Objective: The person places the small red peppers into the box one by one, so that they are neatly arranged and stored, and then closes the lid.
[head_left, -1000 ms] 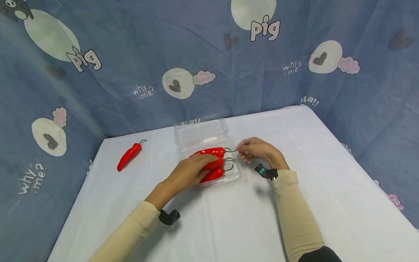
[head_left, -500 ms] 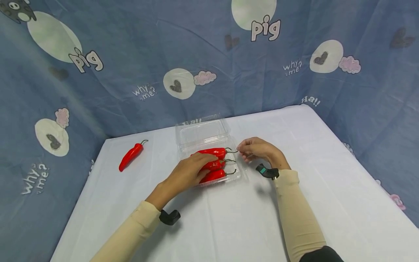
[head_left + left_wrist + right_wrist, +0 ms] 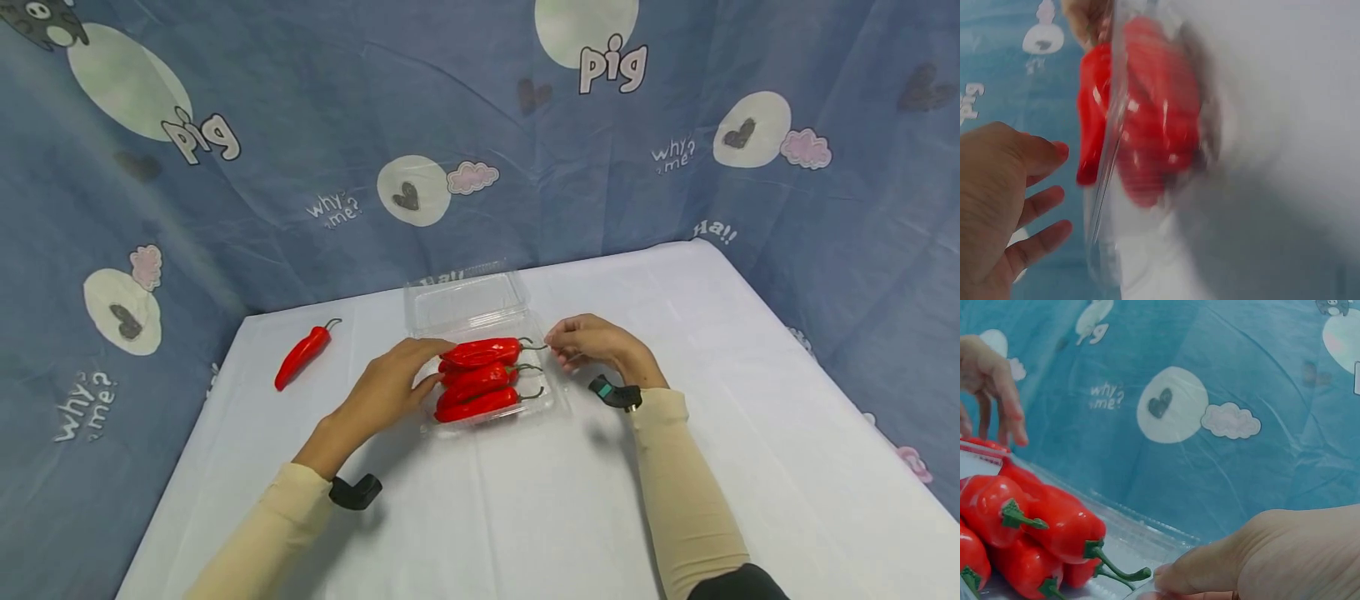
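Several red chili peppers (image 3: 480, 379) with green stems lie piled in a clear plastic clamshell box (image 3: 551, 398), its lid (image 3: 467, 302) folded back. My left hand (image 3: 386, 387) is at the box's left end, fingers spread and apart from the peppers in the left wrist view. On the right, my right hand (image 3: 592, 343) has its thumb and fingers together at the box's far right corner. The right wrist view shows the thumb (image 3: 1200, 572) against the clear rim, beside a stem tip; the fingers under it are mostly hidden.
A single red chili pepper (image 3: 303, 357) lies on the white tablecloth (image 3: 540, 517) at the back left. A blue printed cloth (image 3: 480, 100) hangs behind the table and along both sides.
My left hand has let go of the peppers and drawn back to the left, uncovering the pile in the box. My right hand stays in place.
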The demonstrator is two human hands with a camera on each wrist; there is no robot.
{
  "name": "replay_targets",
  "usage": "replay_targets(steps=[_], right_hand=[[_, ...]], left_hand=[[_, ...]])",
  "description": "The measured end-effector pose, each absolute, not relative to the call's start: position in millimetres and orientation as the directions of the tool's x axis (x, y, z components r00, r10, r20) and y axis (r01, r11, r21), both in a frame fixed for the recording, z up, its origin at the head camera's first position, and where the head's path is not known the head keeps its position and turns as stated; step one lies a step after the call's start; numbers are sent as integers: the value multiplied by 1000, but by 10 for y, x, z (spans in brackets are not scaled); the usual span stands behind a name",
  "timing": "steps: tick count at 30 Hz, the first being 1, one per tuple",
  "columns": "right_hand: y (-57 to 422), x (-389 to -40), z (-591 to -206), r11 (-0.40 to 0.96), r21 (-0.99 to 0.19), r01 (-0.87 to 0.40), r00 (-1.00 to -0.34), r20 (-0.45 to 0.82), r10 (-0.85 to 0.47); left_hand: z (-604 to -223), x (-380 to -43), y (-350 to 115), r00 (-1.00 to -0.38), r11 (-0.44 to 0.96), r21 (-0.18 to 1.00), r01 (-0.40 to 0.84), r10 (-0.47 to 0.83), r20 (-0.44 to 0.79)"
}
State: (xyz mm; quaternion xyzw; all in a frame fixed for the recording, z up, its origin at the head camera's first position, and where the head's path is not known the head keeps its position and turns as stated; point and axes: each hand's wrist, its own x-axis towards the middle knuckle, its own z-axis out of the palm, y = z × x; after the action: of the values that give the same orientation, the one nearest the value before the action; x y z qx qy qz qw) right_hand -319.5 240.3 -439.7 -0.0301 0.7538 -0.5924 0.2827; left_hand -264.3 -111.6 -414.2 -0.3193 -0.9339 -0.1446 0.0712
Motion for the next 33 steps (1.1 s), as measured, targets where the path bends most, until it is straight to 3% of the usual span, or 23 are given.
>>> replay_targets(steps=[17, 25, 33], right_hand=[[2414, -3194, -4401, 299, -909, 289, -836, -392, -385], [2424, -3191, -4409, 296, -911, 287, -841, -387, -378], [2426, -3189, -4411, 312, -910, 275, -840, -385, -382]], left_hand=[[-3961, -2796, -1697, -828, 817, 200, 541, 477, 293], [-4025, -2923, -1914, -885, 864, 225, 451, 399, 241], [-4133, -3020, -2173, -900, 891, 208, 404, 346, 265]])
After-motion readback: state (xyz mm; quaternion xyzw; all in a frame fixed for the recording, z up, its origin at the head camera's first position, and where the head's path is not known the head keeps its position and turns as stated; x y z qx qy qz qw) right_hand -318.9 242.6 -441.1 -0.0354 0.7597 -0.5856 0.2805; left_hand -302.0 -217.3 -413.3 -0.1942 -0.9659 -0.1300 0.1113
